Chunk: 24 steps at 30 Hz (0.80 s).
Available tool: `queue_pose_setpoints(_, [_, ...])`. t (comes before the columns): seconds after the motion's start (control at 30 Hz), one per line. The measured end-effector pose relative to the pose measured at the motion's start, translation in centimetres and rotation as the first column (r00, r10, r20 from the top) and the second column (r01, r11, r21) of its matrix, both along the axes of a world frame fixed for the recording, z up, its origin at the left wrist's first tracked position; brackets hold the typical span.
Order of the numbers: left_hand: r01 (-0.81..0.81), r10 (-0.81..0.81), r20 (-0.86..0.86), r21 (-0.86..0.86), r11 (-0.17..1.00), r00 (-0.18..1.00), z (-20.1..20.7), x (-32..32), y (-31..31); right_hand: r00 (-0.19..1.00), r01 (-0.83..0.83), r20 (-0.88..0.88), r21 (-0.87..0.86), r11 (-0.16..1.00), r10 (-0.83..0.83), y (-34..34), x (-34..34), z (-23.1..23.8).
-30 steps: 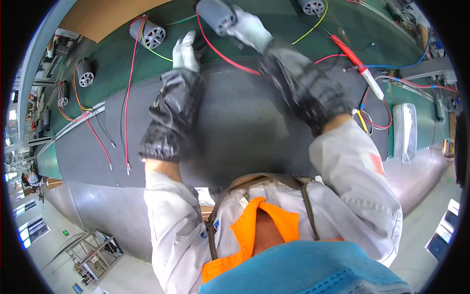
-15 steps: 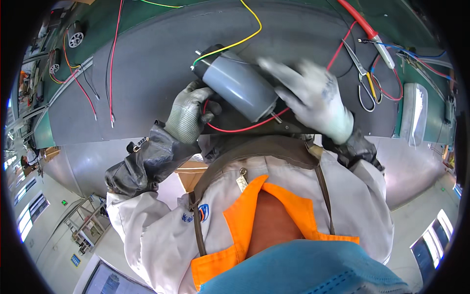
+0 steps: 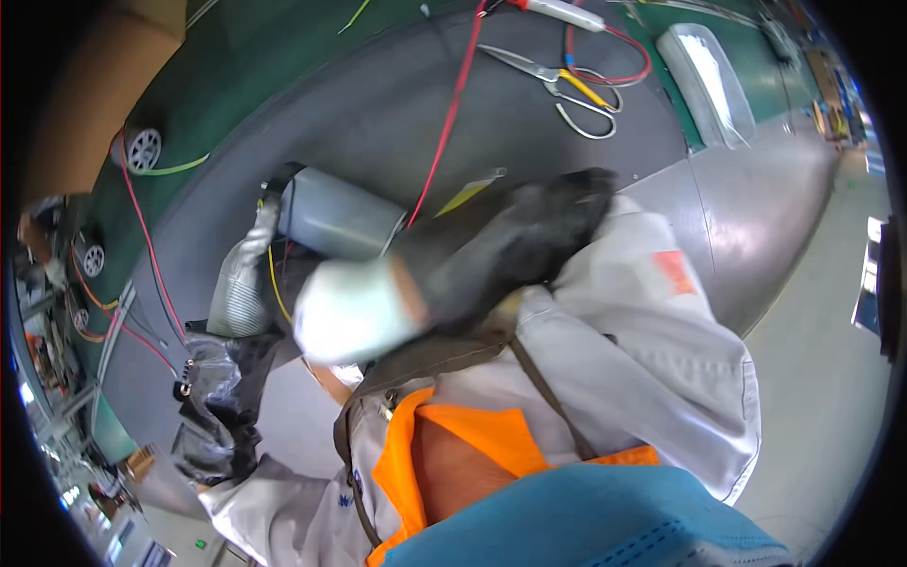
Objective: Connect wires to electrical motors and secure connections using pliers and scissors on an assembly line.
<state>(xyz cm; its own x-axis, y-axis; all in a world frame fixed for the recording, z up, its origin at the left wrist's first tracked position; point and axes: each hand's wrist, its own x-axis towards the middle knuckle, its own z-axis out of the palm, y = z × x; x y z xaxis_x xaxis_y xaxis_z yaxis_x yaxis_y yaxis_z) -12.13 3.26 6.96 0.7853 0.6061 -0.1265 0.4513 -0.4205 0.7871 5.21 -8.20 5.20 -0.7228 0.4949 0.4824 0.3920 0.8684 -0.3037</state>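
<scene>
A grey cylindrical motor (image 3: 345, 213) with a black end lies on the dark mat. My left hand (image 3: 243, 282), in a grey-white glove, is closed at the motor's black end. A yellow wire (image 3: 278, 279) hangs down beside that hand. My right hand (image 3: 345, 312), gloved in white, is smeared by motion just on the near side of the motor, and its fingers cannot be made out. Its dark sleeve cover reaches across from the right. Beyond that forearm, a thin yellow piece (image 3: 463, 200) with a pale tip shows partly.
Scissors (image 3: 567, 80) with a yellow part lie at the far right of the mat. A red wire (image 3: 453, 109) runs toward the motor. Beyond are a red-and-white tool (image 3: 564, 13) and a clear tray (image 3: 707, 85). More motors (image 3: 144, 149) and a brown cardboard box (image 3: 113, 104) stand at left.
The view has turned, and the bench things sit differently in it. My right hand has swept from the motor's right side to its near side. My left hand now sits at the black end.
</scene>
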Motion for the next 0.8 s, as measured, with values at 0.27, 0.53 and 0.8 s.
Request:
queue_pose_setpoints(0.27, [-0.279, 0.338, -0.211, 0.267, 0.923, 0.917, -1.6, 6.1, 1.3, 0.812, -0.378, 0.269, -0.434, 0.818, 0.518, 1.3, -6.1, 2.2])
queue_pose_setpoints(0.53, [-0.156, 0.301, -0.126, 0.638, 0.754, 0.945, -1.3, 8.7, -0.2, 0.806, 0.381, -0.341, -0.327, 0.865, -0.484, -5.0, 33.5, 5.9])
queue_pose_setpoints(0.8, [0.025, 0.106, -0.185, 0.592, 0.806, 0.977, 0.1, 10.2, -0.6, -0.247, 0.924, 0.361, -0.192, -0.331, -0.899, -6.2, 57.3, 1.5])
